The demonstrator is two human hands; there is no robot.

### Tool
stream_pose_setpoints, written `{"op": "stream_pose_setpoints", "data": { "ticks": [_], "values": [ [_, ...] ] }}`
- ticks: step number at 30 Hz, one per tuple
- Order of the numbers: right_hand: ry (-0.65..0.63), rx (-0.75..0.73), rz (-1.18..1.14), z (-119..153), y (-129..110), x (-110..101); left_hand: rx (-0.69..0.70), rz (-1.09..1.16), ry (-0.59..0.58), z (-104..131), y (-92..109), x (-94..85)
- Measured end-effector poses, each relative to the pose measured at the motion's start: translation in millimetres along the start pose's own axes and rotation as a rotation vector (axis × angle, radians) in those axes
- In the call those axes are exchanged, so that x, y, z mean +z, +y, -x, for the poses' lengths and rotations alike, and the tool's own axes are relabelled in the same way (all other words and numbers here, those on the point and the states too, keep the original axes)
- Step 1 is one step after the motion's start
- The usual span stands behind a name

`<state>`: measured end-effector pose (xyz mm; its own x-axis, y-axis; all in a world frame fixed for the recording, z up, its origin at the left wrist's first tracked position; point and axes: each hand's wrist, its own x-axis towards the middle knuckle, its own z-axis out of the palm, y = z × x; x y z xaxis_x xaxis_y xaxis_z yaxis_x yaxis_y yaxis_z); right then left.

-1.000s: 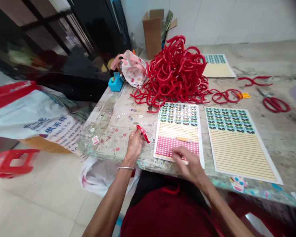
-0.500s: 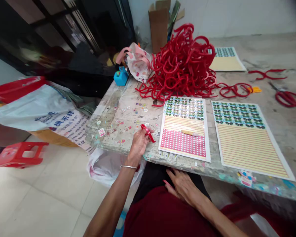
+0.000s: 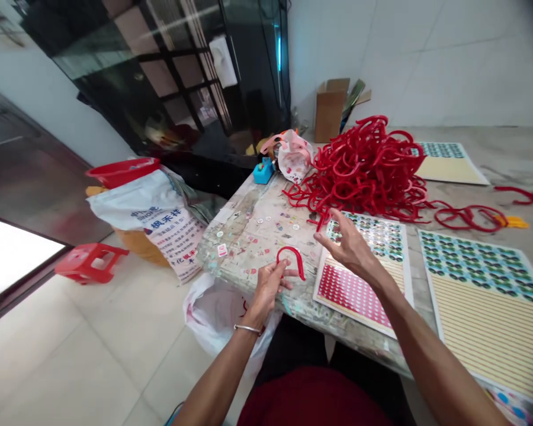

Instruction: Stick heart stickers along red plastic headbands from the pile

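In the head view, my left hand (image 3: 270, 284) is closed on a thin red curved band (image 3: 298, 255), pinching it near one end just above the table's front edge. The band arches up in a C shape, its other end free. My right hand (image 3: 347, 239) reaches over a sticker sheet (image 3: 359, 290), thumb and fingers apart. Its fingertips are beside a red strip end at the near edge of a big tangled pile of red bands (image 3: 368, 171); whether they touch is unclear. The sheet has blue-green prints, striped rows and red dotted rows, partly hidden by my right forearm.
Another sticker sheet (image 3: 488, 296) lies to the right, and one more (image 3: 453, 168) behind. Loose red bands (image 3: 464, 218) lie right of the pile. A blue tape dispenser (image 3: 263, 171) and pink-handled bag (image 3: 295, 157) stand back left. A plastic bag (image 3: 208, 307) hangs below the edge.
My right hand has risen from my lap to the near edge of the pile. My left hand still holds its band, now turned so the curve faces up. The view has shifted left and upward.
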<state>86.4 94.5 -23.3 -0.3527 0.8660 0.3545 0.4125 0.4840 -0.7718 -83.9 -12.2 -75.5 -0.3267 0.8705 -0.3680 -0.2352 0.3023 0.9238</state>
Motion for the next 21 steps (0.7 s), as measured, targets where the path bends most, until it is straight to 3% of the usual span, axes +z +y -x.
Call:
{"op": "stream_pose_setpoints", "data": {
  "ticks": [4,6,8,12,16,21],
  "values": [
    [-0.421,0.185,-0.295,15.9,-7.1,3.2,0.054,-0.057,-0.048,0.1,-3.6,12.1],
    [-0.492,0.335,-0.472,28.3,-5.7,2.9,0.067,-0.077,-0.078,-3.8,-2.9,20.2],
    [-0.392,0.486,-0.61,36.2,-0.6,1.4,0.085,-0.088,-0.07,-7.7,-0.2,27.4],
    [-0.07,0.684,-0.77,40.9,12.2,-1.0,0.2,-0.141,-0.02,-5.7,6.7,38.4],
    [0.124,0.714,-0.759,43.5,16.3,4.1,0.202,-0.125,-0.271,8.5,7.4,51.9],
    [0.255,0.634,-0.642,43.9,7.7,12.8,0.104,0.071,-0.291,15.5,2.9,71.3]
  ]
}}
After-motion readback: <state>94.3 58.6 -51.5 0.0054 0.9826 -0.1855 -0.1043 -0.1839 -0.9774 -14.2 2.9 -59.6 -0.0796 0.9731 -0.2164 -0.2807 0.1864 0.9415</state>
